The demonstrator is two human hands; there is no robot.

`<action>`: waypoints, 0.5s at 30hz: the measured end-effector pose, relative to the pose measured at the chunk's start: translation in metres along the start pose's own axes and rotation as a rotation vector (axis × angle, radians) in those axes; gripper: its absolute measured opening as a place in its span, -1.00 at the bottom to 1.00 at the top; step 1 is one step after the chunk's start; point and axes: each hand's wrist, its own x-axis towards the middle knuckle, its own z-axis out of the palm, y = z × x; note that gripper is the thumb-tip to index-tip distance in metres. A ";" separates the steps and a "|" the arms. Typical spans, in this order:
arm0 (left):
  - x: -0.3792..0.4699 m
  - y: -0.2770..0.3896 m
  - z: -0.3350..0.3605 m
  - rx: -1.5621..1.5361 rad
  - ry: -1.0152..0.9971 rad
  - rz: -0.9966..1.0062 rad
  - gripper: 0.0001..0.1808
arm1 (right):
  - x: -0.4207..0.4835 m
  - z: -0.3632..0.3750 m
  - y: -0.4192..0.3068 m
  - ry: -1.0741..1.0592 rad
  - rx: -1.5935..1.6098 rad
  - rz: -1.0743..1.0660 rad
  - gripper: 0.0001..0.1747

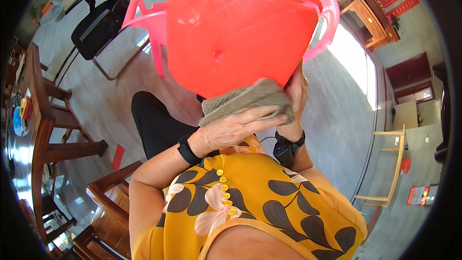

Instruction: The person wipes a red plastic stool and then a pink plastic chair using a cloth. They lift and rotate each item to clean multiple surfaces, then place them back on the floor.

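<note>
A red plastic piece (234, 36) with a broad smooth face and rounded corners is tilted up before me. I cannot tell whether it is a stool or a container. My right hand (297, 90) grips its lower right edge, partly covered by the cloth. In my left hand (234, 126) is a folded grey-brown cloth (242, 103), pressed along the lower edge of the red piece. A pink plastic armchair (151, 18) stands behind the red piece, which hides most of it.
A black office chair (94, 25) stands at the upper left. Dark wooden table (39, 108) and wooden chair (112, 187) are on my left. A red paper (118, 157) lies on the floor. A wooden desk (368, 18) stands at the upper right, and a wooden rack (395, 169) is farther right.
</note>
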 end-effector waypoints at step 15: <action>-0.081 -0.129 -0.066 -0.219 1.054 -0.754 -0.61 | 0.016 -0.066 -0.012 0.127 0.506 0.281 -0.59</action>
